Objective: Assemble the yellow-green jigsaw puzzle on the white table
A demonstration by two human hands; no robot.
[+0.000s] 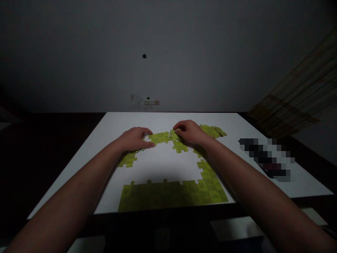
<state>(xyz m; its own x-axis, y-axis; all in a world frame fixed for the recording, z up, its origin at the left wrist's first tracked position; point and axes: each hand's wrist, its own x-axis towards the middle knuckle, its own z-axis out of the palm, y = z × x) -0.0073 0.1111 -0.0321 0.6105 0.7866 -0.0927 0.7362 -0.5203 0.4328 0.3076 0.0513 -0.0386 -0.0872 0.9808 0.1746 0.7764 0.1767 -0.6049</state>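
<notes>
My left hand (134,139) grips the left end of a short strip of joined yellow-green jigsaw puzzle pieces (160,137), index finger at its far edge and thumb at its near edge. My right hand (191,131) is closed, thumb and fingers pinching a small cluster of jigsaw puzzle pieces (180,146) at its upper part. The cluster's upper left meets the strip's right end; whether they interlock I cannot tell. Nearer to me lies a joined puzzle section (158,195), running up on the right beneath my right forearm. A smaller puzzle section (128,160) lies below my left hand, partly hidden.
Loose puzzle pieces (212,130) lie heaped behind my right hand on the white table (126,121). A dark pixelated object (265,160) rests at the table's right side. Behind the table stands a grey wall (184,70) with sockets (152,102); a curtain (297,84) hangs at right.
</notes>
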